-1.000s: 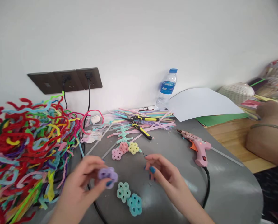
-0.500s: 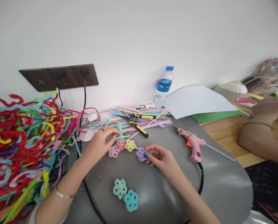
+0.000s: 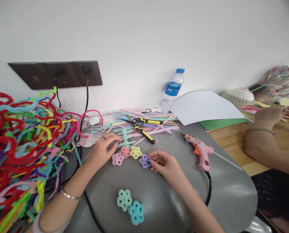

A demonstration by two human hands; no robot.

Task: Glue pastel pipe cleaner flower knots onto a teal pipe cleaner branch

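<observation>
Between the thumb and fingers of my right hand (image 3: pixel 165 163) is a purple pipe-cleaner flower (image 3: pixel 144 160), held low over the grey table beside a yellow flower (image 3: pixel 136 152). The yellow flower, a coral flower (image 3: pixel 125 152) and a pink flower (image 3: pixel 117 159) sit side by side in a curved row. My left hand (image 3: pixel 107 147) pinches the left edge of a mint-green pipe-cleaner piece (image 3: pixel 125 138) with short side prongs, just above the coral flower. Nearer me lie a mint flower (image 3: pixel 124 199) and a turquoise flower (image 3: pixel 136 212), touching each other.
A pink glue gun (image 3: pixel 202 153) with a black cord lies right. Yellow-black pliers (image 3: pixel 144 134) rest on straight pipe cleaners (image 3: pixel 120 115). Tangled pipe cleaners (image 3: pixel 25 145) heap up left. A bottle (image 3: pixel 173 87) leans by white paper (image 3: pixel 205 106). Another person's hands (image 3: pixel 270 116) work far right.
My right hand has brought the purple flower left, closer to the yellow one. My left fingertips have slid to the mint piece's left edge, uncovering more of it. The view has shifted slightly.
</observation>
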